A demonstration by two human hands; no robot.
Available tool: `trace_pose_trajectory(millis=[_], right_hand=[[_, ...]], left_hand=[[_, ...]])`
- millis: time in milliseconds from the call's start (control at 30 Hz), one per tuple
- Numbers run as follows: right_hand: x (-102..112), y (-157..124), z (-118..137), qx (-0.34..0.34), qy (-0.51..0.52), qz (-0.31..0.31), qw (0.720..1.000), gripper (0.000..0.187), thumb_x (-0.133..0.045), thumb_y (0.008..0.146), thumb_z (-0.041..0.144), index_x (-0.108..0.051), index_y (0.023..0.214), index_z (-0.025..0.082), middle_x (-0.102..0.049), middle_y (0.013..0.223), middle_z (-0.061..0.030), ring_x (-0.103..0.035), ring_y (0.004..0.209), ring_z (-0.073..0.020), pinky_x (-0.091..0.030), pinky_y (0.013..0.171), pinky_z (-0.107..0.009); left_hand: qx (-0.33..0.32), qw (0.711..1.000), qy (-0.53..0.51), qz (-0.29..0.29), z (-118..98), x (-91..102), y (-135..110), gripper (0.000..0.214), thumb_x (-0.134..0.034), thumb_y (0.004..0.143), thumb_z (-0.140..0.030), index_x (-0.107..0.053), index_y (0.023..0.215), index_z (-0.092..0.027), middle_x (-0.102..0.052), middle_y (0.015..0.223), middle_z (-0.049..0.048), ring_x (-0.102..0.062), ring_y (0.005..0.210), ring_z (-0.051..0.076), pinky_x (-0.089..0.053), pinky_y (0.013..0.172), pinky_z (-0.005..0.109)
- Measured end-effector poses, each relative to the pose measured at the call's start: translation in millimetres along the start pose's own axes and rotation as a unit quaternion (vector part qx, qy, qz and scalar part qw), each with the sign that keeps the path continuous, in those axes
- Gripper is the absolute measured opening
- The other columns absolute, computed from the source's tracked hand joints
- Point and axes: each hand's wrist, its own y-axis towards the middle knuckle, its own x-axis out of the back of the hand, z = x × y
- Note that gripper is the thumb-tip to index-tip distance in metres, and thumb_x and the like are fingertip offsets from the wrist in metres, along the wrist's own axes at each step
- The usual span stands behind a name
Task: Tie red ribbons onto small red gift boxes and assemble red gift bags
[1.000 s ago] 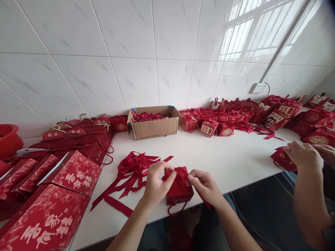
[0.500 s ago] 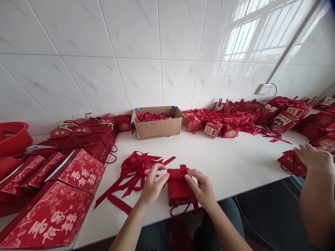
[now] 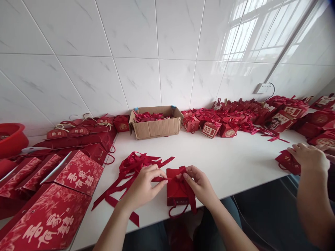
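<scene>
A small red gift box (image 3: 176, 191) with a cord handle lies at the table's front edge between my hands. Dark red ribbon (image 3: 192, 198) runs over its top and hangs down its right side. My left hand (image 3: 149, 181), left of the box, pinches one ribbon end between thumb and fingers and draws it out sideways. With thumb and fingers closed on a ribbon loop, my right hand (image 3: 196, 181) is at the box's upper right. Loose cut ribbons (image 3: 133, 167) lie in a heap behind and left of my left hand.
A cardboard box (image 3: 157, 129) holding red ribbons stands by the tiled wall. Finished-looking red boxes (image 3: 227, 118) crowd the back right. Larger red printed bags (image 3: 57, 212) and a red basin (image 3: 10, 139) are at left. At right, another person's hand (image 3: 309, 157) rests on a red box.
My left hand has closed on a ribbon end and pulled it left, away from the box. My right hand stays at the ribbon loop. The view has shifted slightly.
</scene>
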Motion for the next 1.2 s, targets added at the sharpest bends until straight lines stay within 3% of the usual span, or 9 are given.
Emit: trace_pose_trajectory(millis=[167, 367, 533, 567, 700, 833, 900, 1033, 1200], right_hand=[[-7, 5, 10, 0.012, -0.139, -0.034, 0.990, 0.012, -0.052, 0.087, 0.024, -0.060, 0.081, 0.019, -0.067, 0.068, -0.0014, -0.059, 0.063, -0.0147, -0.044, 0.060, -0.025], [-1, 2, 15, 0.074, -0.197, 0.080, 0.974, 0.014, -0.054, 0.084, 0.021, -0.063, 0.074, 0.018, -0.058, 0.065, 0.0018, -0.045, 0.058, -0.0105, -0.036, 0.055, -0.022], [-1, 0, 9, 0.047, -0.132, 0.027, 0.990, 0.029, -0.052, 0.090, 0.032, -0.062, 0.069, 0.016, -0.063, 0.067, -0.0019, -0.052, 0.062, -0.0126, -0.040, 0.060, -0.024], [-2, 1, 8, 0.047, -0.124, 0.024, 0.991, 0.030, -0.051, 0.091, 0.033, -0.062, 0.069, 0.016, -0.064, 0.068, -0.0022, -0.052, 0.063, -0.0127, -0.040, 0.060, -0.024], [-2, 1, 8, 0.053, -0.122, 0.038, 0.990, 0.031, -0.050, 0.092, 0.035, -0.062, 0.071, 0.016, -0.063, 0.068, -0.0020, -0.050, 0.062, -0.0125, -0.038, 0.057, -0.024], [-4, 0, 3, 0.057, -0.102, -0.001, 0.993, 0.021, -0.050, 0.092, 0.033, -0.057, 0.079, 0.019, -0.066, 0.070, -0.0019, -0.053, 0.062, -0.0130, -0.038, 0.056, -0.024], [-5, 0, -2, 0.056, -0.082, -0.023, 0.995, 0.012, -0.052, 0.091, 0.032, -0.049, 0.087, 0.021, -0.066, 0.068, 0.0003, -0.051, 0.058, -0.0121, -0.037, 0.055, -0.024], [-7, -1, -10, 0.050, -0.060, -0.021, 0.997, 0.023, -0.055, 0.089, 0.032, -0.036, 0.097, 0.024, -0.059, 0.061, 0.0068, -0.042, 0.051, -0.0101, -0.033, 0.051, -0.023], [-5, -2, -4, 0.088, -0.135, -0.033, 0.986, 0.010, -0.052, 0.090, 0.031, -0.052, 0.092, 0.021, -0.062, 0.068, 0.0007, -0.049, 0.057, -0.0122, -0.040, 0.054, -0.025]], left_hand=[[-0.148, 0.966, 0.197, 0.081, -35, 20.0, 16, 0.015, -0.055, 0.088, -0.017, -0.067, 0.086, -0.025, -0.055, 0.085, 0.0005, -0.052, 0.085, 0.018, -0.040, 0.082, 0.032], [-0.233, 0.938, 0.240, 0.088, -50, 10.9, 54, 0.017, -0.056, 0.085, -0.012, -0.067, 0.083, -0.024, -0.054, 0.090, 0.0019, -0.051, 0.093, 0.020, -0.037, 0.088, 0.038], [-0.154, 0.968, 0.157, -0.125, -30, -10.9, 55, 0.004, -0.059, 0.085, -0.023, -0.059, 0.087, -0.019, -0.057, 0.096, 0.0050, -0.051, 0.099, 0.023, -0.036, 0.092, 0.042], [-0.133, 0.974, 0.122, -0.140, -25, -14.2, 50, 0.008, -0.059, 0.086, -0.027, -0.058, 0.086, -0.019, -0.058, 0.093, 0.0047, -0.053, 0.096, 0.022, -0.038, 0.090, 0.040], [-0.066, 0.995, -0.040, -0.055, -6, -24.0, 28, 0.016, -0.064, 0.084, -0.037, -0.062, 0.085, -0.021, -0.065, 0.086, 0.0011, -0.060, 0.086, 0.018, -0.045, 0.084, 0.033], [-0.043, 0.988, -0.129, -0.080, 3, -33.6, 14, 0.014, -0.058, 0.089, -0.032, -0.060, 0.080, -0.021, -0.066, 0.085, 0.0006, -0.062, 0.085, 0.016, -0.048, 0.083, 0.029], [-0.043, 0.988, -0.131, -0.072, 5, -37.8, 10, 0.012, -0.058, 0.089, -0.030, -0.058, 0.082, -0.021, -0.066, 0.092, 0.0017, -0.061, 0.093, 0.017, -0.047, 0.088, 0.030], [-0.033, 0.993, -0.104, -0.047, 5, -43.3, 9, 0.012, -0.063, 0.084, -0.028, -0.056, 0.090, -0.021, -0.065, 0.100, 0.0044, -0.059, 0.100, 0.020, -0.046, 0.093, 0.035], [-0.055, 0.993, -0.074, -0.079, 8, -46.2, 10, 0.005, -0.062, 0.081, -0.020, -0.063, 0.086, -0.020, -0.067, 0.096, 0.0051, -0.061, 0.096, 0.021, -0.049, 0.090, 0.037]])
